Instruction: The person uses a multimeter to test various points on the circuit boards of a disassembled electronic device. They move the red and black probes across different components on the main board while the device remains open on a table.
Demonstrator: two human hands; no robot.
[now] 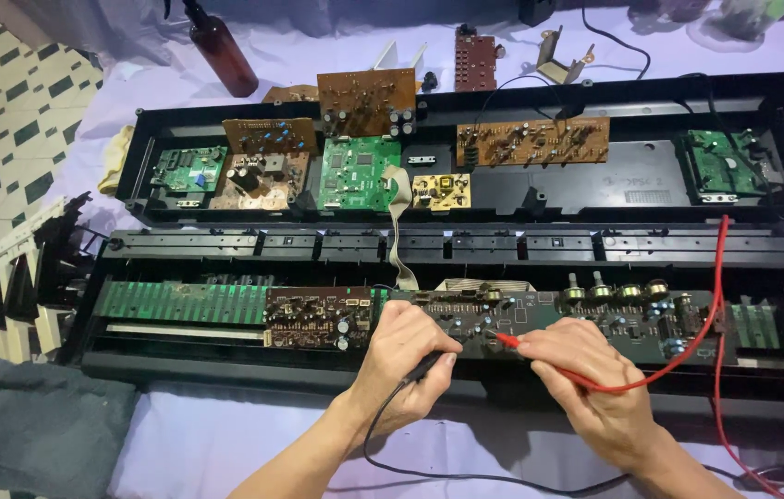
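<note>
My left hand (399, 362) grips a black test probe (423, 367) whose black lead (383, 462) loops back towards me. My right hand (586, 383) pinches a red test probe (507, 340), its tip on a long dark circuit board (549, 314) in the near half of an opened black keyboard case (226, 365). A red lead (717, 277) curves from that hand up and down the right side. Both probe tips sit close together near the board's middle.
The far case half (651, 185) holds green boards (358, 172) and brown boards (532, 140). A grey ribbon cable (398, 242) joins the halves. A brown bottle (222, 51) stands at the back left. Removed keys (13, 277) and a grey cloth (31, 420) lie left.
</note>
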